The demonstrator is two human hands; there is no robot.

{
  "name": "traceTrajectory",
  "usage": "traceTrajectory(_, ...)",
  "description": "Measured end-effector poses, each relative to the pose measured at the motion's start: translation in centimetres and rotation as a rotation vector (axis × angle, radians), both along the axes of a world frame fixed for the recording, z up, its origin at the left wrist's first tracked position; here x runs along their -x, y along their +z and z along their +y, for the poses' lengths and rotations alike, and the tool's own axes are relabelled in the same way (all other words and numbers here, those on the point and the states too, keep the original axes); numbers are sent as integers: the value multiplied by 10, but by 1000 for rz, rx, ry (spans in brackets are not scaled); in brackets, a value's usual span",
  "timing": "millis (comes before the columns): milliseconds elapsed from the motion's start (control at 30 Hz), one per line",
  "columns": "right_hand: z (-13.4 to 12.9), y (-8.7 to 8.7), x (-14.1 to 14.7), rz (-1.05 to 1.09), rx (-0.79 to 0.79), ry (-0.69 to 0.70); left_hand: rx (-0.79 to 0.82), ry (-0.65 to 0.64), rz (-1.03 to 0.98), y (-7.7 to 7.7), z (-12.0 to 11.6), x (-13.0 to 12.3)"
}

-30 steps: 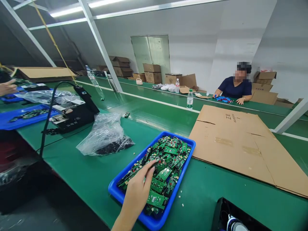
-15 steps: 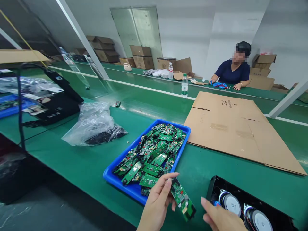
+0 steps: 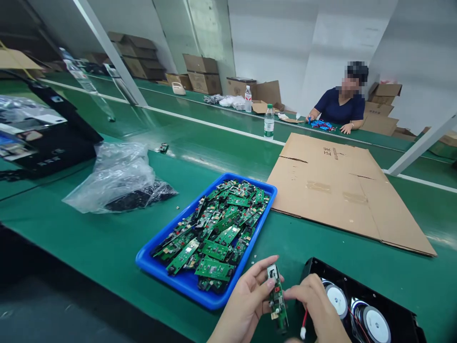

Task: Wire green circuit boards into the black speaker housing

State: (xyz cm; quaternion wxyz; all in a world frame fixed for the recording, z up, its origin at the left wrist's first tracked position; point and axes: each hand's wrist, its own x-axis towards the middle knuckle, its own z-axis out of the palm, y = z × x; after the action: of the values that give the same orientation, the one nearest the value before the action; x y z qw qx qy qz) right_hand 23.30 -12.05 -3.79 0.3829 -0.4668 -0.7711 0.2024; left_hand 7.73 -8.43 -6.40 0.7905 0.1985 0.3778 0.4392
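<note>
Right now the left hand (image 3: 246, 305) is pinching a small green circuit board (image 3: 275, 297) between thumb and fingers, holding it upright just in front of the person's body, above the near edge of the green bench (image 3: 89, 243). The right hand (image 3: 317, 309) is closing its fingertips on the board's right edge, and a red wire with a white connector (image 3: 303, 328) is dangling beneath that hand. Just right of both hands a black speaker unit (image 3: 357, 309) is lying on the bench, its two round drivers facing up. Just left of the hands a blue tray (image 3: 157, 262) is sitting heaped with more green boards. Beyond it a clear plastic bag (image 3: 114, 176) is lying crumpled, and a flattened cardboard sheet (image 3: 342, 190) is spreading out to the right. Across the far bench another person (image 3: 339, 107) is sitting with both hands on the table.
</note>
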Motion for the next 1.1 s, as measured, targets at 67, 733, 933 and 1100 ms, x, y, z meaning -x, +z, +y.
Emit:
traceTrajectory(67,4,-1,3,-31,-13,30,12,18,10,0,0,1)
traceTrajectory(733,16,-23,6,-278,-253,-42,-302,209,149,4,-22,1)
traceTrajectory(933,16,-23,3,-293,-293,-42,-368,206,177,10,-23,-1)
traceTrajectory(1100,16,-21,2,-356,-384,-32,-351,179,141,11,-22,1)
